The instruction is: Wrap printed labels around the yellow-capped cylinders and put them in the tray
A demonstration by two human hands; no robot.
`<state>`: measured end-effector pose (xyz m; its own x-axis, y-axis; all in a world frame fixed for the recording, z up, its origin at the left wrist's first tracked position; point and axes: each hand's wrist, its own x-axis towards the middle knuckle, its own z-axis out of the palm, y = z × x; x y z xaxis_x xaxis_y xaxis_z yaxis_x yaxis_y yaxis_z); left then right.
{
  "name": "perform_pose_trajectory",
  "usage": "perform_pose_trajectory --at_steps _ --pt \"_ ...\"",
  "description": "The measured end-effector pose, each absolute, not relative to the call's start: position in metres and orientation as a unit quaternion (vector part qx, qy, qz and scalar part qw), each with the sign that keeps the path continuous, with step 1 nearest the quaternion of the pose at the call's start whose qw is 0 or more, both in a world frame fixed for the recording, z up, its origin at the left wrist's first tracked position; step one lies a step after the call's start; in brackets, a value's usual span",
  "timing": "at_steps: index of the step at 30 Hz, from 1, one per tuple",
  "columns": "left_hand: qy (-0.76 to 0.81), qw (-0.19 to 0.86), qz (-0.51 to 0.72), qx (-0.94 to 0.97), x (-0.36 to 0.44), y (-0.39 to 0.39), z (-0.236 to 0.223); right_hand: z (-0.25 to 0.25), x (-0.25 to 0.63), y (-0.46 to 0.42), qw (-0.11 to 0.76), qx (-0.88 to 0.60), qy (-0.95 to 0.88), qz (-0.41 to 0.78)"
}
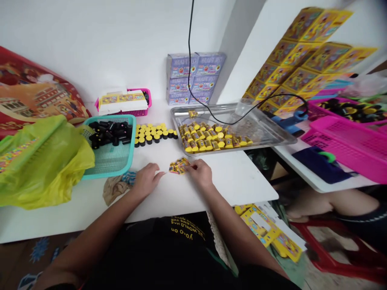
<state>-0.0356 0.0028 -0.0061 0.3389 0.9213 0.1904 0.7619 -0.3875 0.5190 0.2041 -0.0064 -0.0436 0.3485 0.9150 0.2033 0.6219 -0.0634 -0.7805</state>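
Note:
A small pile of yellow printed labels (179, 166) lies on the white table between my hands. My right hand (199, 172) is at the pile's right edge, thumb and fingertips pinched on a label. To the left of the pile rests my left hand (147, 178), its fingers loosely bent and the thumb apart, with nothing visible in it. Behind the hands stand rows of small black cylinders with yellow tops (149, 135). A metal tray (266, 135) holds many similar pieces wrapped in yellow printed labels (208, 139).
Left of my hands sit a teal basket (121, 163) of black pieces, a yellow-green plastic bag (60, 161) and a brown cloth (115, 188). A black cable (189, 48) hangs over the tray. Pink baskets (347, 149) and another person's leg (332, 203) are at right.

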Motion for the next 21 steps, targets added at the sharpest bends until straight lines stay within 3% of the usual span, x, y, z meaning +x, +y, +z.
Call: perform_pose_trajectory --at_steps 6,13,17,21 --pt "0.548 0.479 0.339 0.596 0.028 0.028 -0.019 -0.039 0.204 -0.012 0.565 -0.608 -0.454 0.325" --pt "0.472 0.660 0.328 0.483 0.036 0.028 -0.008 -0.034 0.204 -0.012 0.616 -0.488 -0.433 0.441" --pt "0.439 0.710 0.317 0.451 0.032 0.025 -0.013 -0.034 0.199 -0.012 0.625 -0.474 -0.430 0.447" --pt "0.439 0.689 0.347 0.460 0.029 0.027 -0.023 -0.041 0.197 -0.007 0.614 -0.522 -0.433 0.403"
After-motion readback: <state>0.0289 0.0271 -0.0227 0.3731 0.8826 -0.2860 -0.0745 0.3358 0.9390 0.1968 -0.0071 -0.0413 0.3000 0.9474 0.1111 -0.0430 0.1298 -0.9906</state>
